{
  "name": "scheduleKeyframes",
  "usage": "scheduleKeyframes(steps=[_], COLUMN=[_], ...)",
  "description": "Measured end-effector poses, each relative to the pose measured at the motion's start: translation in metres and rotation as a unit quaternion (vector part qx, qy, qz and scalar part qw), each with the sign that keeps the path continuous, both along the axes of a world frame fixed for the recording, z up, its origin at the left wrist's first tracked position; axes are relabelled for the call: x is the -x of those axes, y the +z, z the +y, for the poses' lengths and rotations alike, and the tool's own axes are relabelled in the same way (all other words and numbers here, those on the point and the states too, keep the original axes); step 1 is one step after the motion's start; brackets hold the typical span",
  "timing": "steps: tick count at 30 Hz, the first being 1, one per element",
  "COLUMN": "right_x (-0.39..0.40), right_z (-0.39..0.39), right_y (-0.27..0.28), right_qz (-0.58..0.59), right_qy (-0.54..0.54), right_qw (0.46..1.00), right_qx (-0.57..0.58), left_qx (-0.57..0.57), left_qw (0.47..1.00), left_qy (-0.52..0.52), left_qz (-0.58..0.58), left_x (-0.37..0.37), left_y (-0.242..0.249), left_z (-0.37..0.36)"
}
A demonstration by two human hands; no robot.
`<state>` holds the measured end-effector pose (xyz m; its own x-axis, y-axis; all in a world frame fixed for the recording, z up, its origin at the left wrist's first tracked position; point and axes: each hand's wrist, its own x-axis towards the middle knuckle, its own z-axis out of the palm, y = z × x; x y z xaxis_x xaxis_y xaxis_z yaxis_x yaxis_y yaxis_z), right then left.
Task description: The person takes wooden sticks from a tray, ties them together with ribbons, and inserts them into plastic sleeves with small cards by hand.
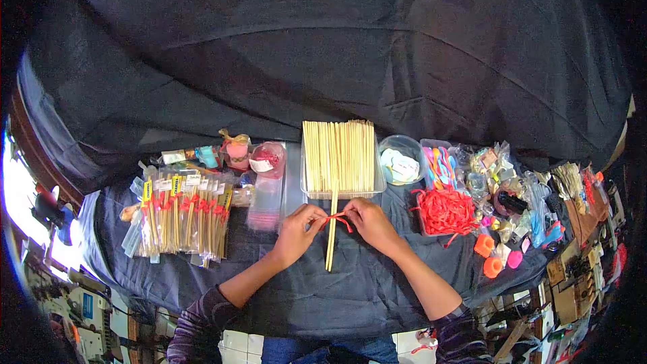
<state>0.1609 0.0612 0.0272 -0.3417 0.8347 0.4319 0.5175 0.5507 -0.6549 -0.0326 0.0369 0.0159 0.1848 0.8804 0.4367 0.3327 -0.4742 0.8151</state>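
Honestly, the red ribbon looks light, soft and maybe slippery, so the ends are where to grab: left hand and right hand each have one pinched tight, across two sticks (stiff, probably snappable) poking toward 6 o'clock from the tray. Wrinkled black cloth underneath, pale tiled floor peeking out at 6

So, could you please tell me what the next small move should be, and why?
I'd probably pull the red ribbon snug on the wooden sticks: the left hand and right hand pinch it on either side of them, and the bagged sticks at left carry red ties. Whether it is already knotted is too small to tell.
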Motion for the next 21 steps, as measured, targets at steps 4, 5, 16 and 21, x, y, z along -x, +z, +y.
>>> scheduleKeyframes(steps=[4, 5, 16, 21], right_x=[-0.001, -0.001, 0.0, -0.001], right_z=[0.0, 0.0, 0.002, 0.002], right_y=[0.0, -0.001, -0.01, -0.008], right_qz=[0.024, 0.024, 0.122, 0.141], right_qy=[-0.009, -0.009, 0.073, 0.104], right_qw=[0.999, 0.999, 0.962, 0.952], right_qx=[0.025, 0.024, 0.232, 0.25], left_qx=[-0.018, -0.008, 0.034, 0.008], left_qw=[0.999, 0.999, 0.998, 0.998], left_qy=[0.008, 0.009, -0.01, -0.01], left_qz=[0.037, 0.037, 0.05, 0.067], left_x=[0.001, 0.001, 0.01, 0.012], left_y=[0.007, 0.009, -0.005, -0.002], left_z=[-0.001, -0.001, 0.009, 0.008])
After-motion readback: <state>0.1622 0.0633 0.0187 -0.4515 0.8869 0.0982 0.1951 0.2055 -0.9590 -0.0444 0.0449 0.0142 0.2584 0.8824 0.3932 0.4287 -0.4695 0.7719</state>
